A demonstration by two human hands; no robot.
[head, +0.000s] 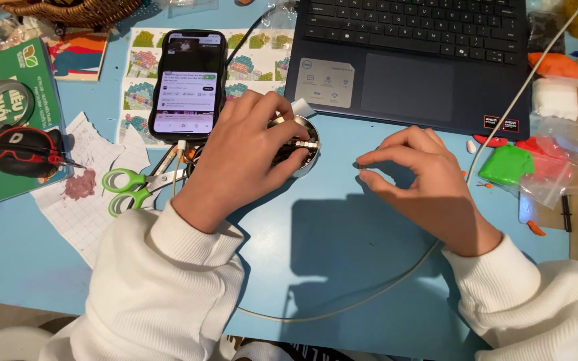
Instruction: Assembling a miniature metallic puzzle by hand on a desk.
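Head view: the left hand (245, 150) lies over a small round metal tin (300, 148), its fingers (289, 137) curled and pressed together on a short row of tiny silver cubes (300, 144) at the tin's rim. The right hand (419, 177) hovers just right of the tin, thumb and forefinger pinching a very small dark piece (358, 166), too tiny to make out; the other fingers are bent loosely above it. Both wrists come out of white ribbed sleeves (168, 267).

The tin sits on the blue worktop (342, 227), just in front of the open dark laptop (409, 60). A smartphone (188, 83) with a lit screen lies beside the left hand, resting on sheets of coloured pattern pictures (142, 67). Green-handled scissors (128, 187) lie left of the wrist, on a torn piece of squared paper (85, 214). A white cable (369, 287) curves across the worktop under the right forearm. Bags of green, red, orange and white modelling clay (536, 154) lie at the right edge.
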